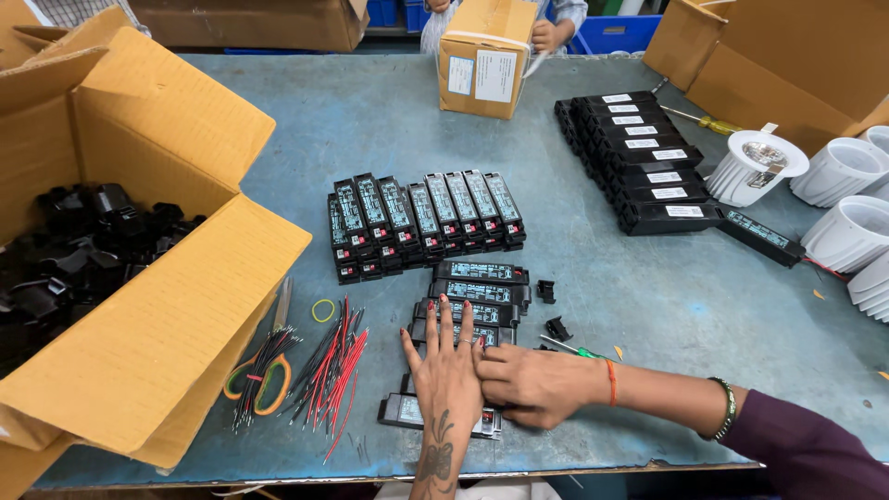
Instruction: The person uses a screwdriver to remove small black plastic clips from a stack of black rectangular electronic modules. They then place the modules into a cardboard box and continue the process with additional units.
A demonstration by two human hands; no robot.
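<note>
Left hand (447, 370) lies flat, fingers spread, pressing a black driver module (400, 411) onto the worktop (648, 306); right hand (528, 384) pinches beside it. Loose red-and-black wires (329, 370) lie near, and a careless sweep could, I'd say, scatter them.

Left hand: the left hand (444, 370) lies flat, fingers spread, on a black driver box (407, 410) near the table's (370, 120) front edge.
Right hand: the right hand (523, 384) comes from the right and touches the left hand at its side.
Stack near hands: four black boxes (477, 301) lie one behind another, just beyond the fingertips.
Row: more black boxes (421, 222) stand side by side in the middle.
Wires: red and black wire bundles (324, 366) lie left of the hands, beside scissors (264, 366).
Big carton: an open carton (139, 231) at left holds black parts.
Far side: another person's hands hold a small carton (482, 56).
</note>
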